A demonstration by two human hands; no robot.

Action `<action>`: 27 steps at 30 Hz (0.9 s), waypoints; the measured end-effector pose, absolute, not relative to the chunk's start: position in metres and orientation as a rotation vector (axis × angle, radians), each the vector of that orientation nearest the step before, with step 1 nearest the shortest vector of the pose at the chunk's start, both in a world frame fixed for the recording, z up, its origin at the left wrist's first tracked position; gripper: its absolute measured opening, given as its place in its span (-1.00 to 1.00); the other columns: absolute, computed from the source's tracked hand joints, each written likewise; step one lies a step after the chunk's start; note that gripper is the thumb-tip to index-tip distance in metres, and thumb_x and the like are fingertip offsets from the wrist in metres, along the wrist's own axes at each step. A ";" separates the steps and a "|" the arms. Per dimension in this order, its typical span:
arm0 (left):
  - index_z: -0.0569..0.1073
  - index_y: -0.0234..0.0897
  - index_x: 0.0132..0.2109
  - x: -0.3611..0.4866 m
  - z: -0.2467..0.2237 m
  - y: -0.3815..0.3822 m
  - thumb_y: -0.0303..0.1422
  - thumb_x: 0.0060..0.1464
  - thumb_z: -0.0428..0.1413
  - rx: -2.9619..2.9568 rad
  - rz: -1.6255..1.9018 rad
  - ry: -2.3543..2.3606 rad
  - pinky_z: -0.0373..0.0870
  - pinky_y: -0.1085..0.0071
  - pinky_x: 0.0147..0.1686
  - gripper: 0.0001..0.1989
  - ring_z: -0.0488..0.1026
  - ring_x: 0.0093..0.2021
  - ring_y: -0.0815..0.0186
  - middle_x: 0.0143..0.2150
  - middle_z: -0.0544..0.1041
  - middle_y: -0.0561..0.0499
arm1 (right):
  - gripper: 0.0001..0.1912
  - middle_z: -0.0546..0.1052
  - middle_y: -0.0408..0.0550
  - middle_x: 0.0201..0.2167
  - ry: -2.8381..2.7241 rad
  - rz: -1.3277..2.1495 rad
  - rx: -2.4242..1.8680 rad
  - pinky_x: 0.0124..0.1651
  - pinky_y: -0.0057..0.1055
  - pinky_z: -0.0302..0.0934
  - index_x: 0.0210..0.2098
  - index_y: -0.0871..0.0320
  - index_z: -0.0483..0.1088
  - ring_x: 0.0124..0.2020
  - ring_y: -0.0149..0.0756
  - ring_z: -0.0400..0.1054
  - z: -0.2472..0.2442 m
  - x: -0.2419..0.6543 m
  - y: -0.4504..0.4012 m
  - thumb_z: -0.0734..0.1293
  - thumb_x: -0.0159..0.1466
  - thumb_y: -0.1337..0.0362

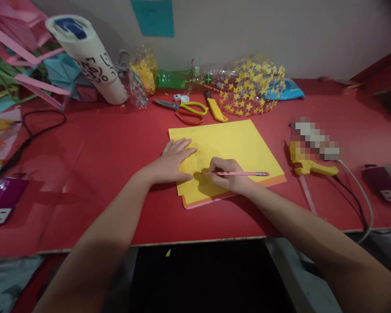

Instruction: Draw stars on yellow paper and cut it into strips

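Observation:
A sheet of yellow paper lies on the red table, with orange and pale pink sheets showing under its near edge. My left hand rests flat on the paper's left side, fingers spread. In my right hand is a pink pencil, its eraser end pointing right and its tip at the paper near my left thumb. Faint pencil lines mark the paper between both hands.
Behind the paper lie scissors and a yellow box cutter. A green bottle, star-printed clear wrap and a white tumbler stand farther back. At right are a yellow glue gun and cables; folded paper fills the left.

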State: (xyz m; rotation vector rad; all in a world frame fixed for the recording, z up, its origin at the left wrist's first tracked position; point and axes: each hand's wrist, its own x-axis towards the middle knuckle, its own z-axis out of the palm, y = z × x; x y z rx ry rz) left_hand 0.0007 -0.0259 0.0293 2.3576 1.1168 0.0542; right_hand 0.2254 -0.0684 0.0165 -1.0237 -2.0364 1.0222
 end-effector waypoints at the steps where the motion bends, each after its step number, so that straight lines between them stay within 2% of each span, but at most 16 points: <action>1: 0.17 -0.20 0.34 0.001 0.029 -0.026 -0.06 -0.02 0.18 2.362 0.067 1.108 -0.38 -0.06 0.37 -0.18 -0.28 0.46 -0.06 0.49 -0.13 -0.13 | -0.87 0.23 -0.27 -0.62 -2.043 1.026 -1.016 -0.50 -0.49 -0.04 -0.50 0.09 0.13 -0.59 -0.48 0.08 0.016 0.226 -0.068 0.23 0.11 0.35; 12: 0.18 -0.28 0.34 0.003 0.033 -0.027 -0.05 -0.01 0.18 2.362 0.026 1.131 -0.39 -0.05 0.37 -0.17 -0.29 0.46 -0.08 0.48 -0.14 -0.20 | -0.88 0.25 -0.27 -0.63 -2.063 1.031 -1.024 -0.50 -0.49 -0.02 -0.52 0.10 0.16 -0.60 -0.48 0.11 0.017 0.225 -0.069 0.23 0.10 0.33; 14: 0.17 -0.32 0.35 0.003 0.033 -0.027 -0.08 -0.02 0.19 2.353 0.009 1.139 -0.39 -0.04 0.37 -0.16 -0.30 0.46 -0.08 0.48 -0.15 -0.22 | -0.88 0.30 -0.25 -0.62 -1.987 1.085 -1.059 -0.51 -0.49 0.00 -0.52 0.10 0.18 -0.59 -0.47 0.14 0.020 0.224 -0.068 0.26 0.11 0.31; 20: 0.17 -0.25 0.35 0.001 0.032 -0.026 -0.12 -0.03 0.22 2.339 0.060 1.160 -0.37 -0.03 0.37 -0.16 -0.27 0.46 -0.05 0.48 -0.11 -0.19 | -0.81 0.37 -0.23 -0.66 -1.561 1.325 -1.232 -0.60 -0.48 -0.01 -0.45 0.08 0.21 -0.67 -0.46 0.16 0.029 0.225 -0.066 0.23 0.24 0.16; 24: 0.21 -0.25 0.33 0.000 0.036 -0.025 -0.18 0.02 0.19 2.351 0.066 1.178 -0.40 -0.07 0.36 -0.25 -0.33 0.46 -0.04 0.49 -0.17 -0.17 | -0.91 0.37 -0.24 -0.61 -1.667 1.349 -1.161 -0.55 -0.48 0.00 -0.41 0.10 0.25 -0.62 -0.47 0.16 0.029 0.228 -0.066 0.29 0.13 0.27; 27: 0.25 -0.22 0.31 0.001 0.038 -0.027 -0.21 0.05 0.17 2.377 0.084 1.115 -0.41 -0.02 0.37 -0.32 -0.34 0.47 0.01 0.49 -0.16 -0.13 | -0.93 0.38 -0.20 -0.54 -1.856 1.324 -1.074 -0.47 -0.45 0.04 -0.42 0.13 0.31 -0.53 -0.45 0.19 0.028 0.229 -0.066 0.30 0.08 0.29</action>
